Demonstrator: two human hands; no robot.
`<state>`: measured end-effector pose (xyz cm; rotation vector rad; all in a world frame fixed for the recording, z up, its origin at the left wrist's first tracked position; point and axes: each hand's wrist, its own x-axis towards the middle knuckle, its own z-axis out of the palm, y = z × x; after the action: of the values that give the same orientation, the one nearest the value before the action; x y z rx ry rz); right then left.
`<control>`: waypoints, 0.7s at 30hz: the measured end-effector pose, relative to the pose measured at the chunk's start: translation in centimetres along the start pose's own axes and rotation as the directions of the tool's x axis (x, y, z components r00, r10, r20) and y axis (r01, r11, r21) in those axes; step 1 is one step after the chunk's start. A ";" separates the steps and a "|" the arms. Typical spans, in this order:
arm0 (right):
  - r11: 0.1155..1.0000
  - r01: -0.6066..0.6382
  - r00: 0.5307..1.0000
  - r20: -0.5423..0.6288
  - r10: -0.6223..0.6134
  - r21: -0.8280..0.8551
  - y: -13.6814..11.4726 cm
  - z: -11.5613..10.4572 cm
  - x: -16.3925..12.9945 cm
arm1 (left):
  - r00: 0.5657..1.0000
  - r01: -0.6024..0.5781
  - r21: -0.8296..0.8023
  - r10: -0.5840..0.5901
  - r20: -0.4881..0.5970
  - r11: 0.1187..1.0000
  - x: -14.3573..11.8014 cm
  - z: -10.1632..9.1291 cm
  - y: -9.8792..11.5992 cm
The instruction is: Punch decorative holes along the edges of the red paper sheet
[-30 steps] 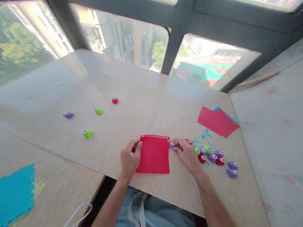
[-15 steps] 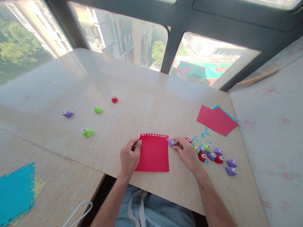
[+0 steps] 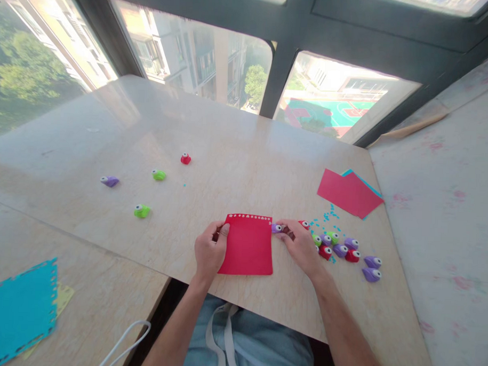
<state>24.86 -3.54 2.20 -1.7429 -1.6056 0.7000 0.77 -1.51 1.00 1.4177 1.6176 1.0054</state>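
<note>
A square red sheet of paper [image 3: 247, 247] lies in front of me, with a row of small punched shapes along its top edge and one at the upper right side. My left hand [image 3: 211, 247] pinches the sheet's left edge, thumb on top. In my right hand [image 3: 300, 243] is a purple craft punch [image 3: 277, 228] with a white round button, gripped between thumb and fingers. The punch sits against the sheet's right edge near the top corner; whether the paper is inside its slot I cannot tell.
Several craft punches [image 3: 340, 250] in purple, green and red cluster right of my right hand among blue paper bits [image 3: 326, 227]. Red sheets [image 3: 350, 194] lie behind them. More punches [image 3: 142, 211] stand at left. A punched blue sheet [image 3: 19, 308] and white cable [image 3: 126, 341] lie lower left.
The view has shifted slightly. Both hands keep their holds, and the purple punch stays at the sheet's right edge, its button now showing a dark mark.
</note>
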 end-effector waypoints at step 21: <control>1.000 -0.008 0.999 -0.042 0.009 0.009 0.4 0.4 0.3 | 1.000 0.005 -0.007 -0.005 -0.008 1.000 0.0 0.0 0.0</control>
<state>24.85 -3.20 1.61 -1.7481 -1.5660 0.6691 0.79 -1.51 0.97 1.4060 1.6213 1.0135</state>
